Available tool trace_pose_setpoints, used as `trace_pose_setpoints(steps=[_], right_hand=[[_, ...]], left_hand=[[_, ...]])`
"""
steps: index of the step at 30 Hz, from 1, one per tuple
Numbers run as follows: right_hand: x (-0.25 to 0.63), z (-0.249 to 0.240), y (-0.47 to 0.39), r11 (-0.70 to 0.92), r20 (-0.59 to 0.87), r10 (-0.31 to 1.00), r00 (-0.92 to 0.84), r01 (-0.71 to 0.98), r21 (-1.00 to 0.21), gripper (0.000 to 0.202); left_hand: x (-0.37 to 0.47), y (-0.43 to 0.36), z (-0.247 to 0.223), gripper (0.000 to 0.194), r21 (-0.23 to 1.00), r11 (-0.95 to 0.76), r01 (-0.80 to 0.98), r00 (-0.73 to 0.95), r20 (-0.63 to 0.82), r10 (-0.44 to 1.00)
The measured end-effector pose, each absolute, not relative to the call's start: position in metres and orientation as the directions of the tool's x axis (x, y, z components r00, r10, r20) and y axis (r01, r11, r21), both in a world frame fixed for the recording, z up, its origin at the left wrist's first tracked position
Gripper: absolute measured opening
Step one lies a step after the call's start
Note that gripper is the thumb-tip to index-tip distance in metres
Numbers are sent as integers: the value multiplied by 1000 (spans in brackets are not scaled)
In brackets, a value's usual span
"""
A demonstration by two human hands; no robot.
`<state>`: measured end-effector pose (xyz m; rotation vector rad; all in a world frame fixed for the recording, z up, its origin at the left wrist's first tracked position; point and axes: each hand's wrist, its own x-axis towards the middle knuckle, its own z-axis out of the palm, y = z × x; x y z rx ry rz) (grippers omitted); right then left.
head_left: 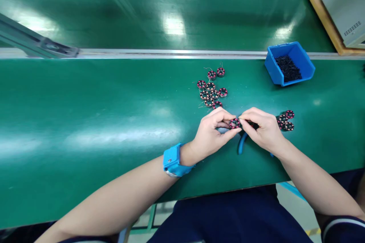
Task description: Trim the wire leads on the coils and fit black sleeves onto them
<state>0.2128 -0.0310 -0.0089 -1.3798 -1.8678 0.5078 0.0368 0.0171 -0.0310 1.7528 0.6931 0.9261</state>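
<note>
Between thumb and fingers, my left hand (215, 129) holds a small ring-shaped wound coil (234, 123) with its pink-and-black face turned up. My right hand (262, 127) pinches close to the coil's right edge; what lies between those fingertips is too small to make out. Beneath the hands is a tool with a blue handle (242, 143), mostly hidden. Beyond my left hand sits a loose group of similar coils (210, 86), several with thin wire ends sticking out. Another cluster of coils (288, 125) lies just right of my right hand, partly covered by it.
A blue bin (306, 66) holding many small black pieces stands at the back right, by a metal rail (171, 54). The green table (85, 102) extends left. A grey box-shaped machine (342, 3) rests on a wooden board at the far right.
</note>
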Motion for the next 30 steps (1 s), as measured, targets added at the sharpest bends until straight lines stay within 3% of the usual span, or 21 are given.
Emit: trace_pose_setpoints(steps=[8, 14, 18, 22, 26, 28, 30], right_hand=[[208, -10, -35, 287, 305, 949, -77, 608, -740, 18], [206, -9, -36, 333, 354, 931, -90, 607, -722, 18], [202, -13, -41, 354, 340, 926, -165, 692, -628, 19], [220, -1, -32, 329, 344, 923, -171, 816, -475, 20], [271, 25, 7, 83, 442, 891, 101, 922, -379, 19], [296, 32, 30, -122, 310, 924, 226, 939, -320, 14], [315, 33, 52, -249, 151, 944, 293, 935, -253, 12]], left_hand=[[37, 18, -29, 16, 881, -468, 61, 523, 371, 767], [36, 17, -31, 15, 830, -551, 91, 524, 430, 735], [37, 19, -35, 14, 771, -619, 148, 544, 459, 702], [33, 27, -38, 14, 616, -699, 363, 610, 409, 678], [35, 28, -27, 31, 360, -748, 558, 595, 455, 663], [47, 24, -18, 36, 330, -803, 496, 625, 507, 594], [69, 19, -9, 36, 383, -861, 333, 724, 481, 494]])
